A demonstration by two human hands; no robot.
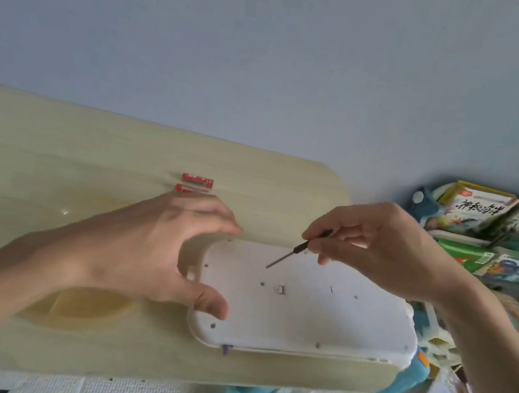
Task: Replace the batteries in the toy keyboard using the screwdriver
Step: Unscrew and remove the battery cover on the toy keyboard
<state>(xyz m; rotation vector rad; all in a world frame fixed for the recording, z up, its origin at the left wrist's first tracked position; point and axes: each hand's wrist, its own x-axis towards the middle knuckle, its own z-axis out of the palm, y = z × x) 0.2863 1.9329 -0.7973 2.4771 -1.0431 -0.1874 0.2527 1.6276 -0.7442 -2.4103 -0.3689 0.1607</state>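
Left hand [154, 247] spread, bracing the face-down toy keyboard [317, 314]; right hand [389, 247] pinching the screwdriver [297, 250] just above it, apparently nothing opened yet.

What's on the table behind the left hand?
Two small red batteries lie side by side on the pale wooden table behind the left hand. Its fingers cover part of the nearer one.
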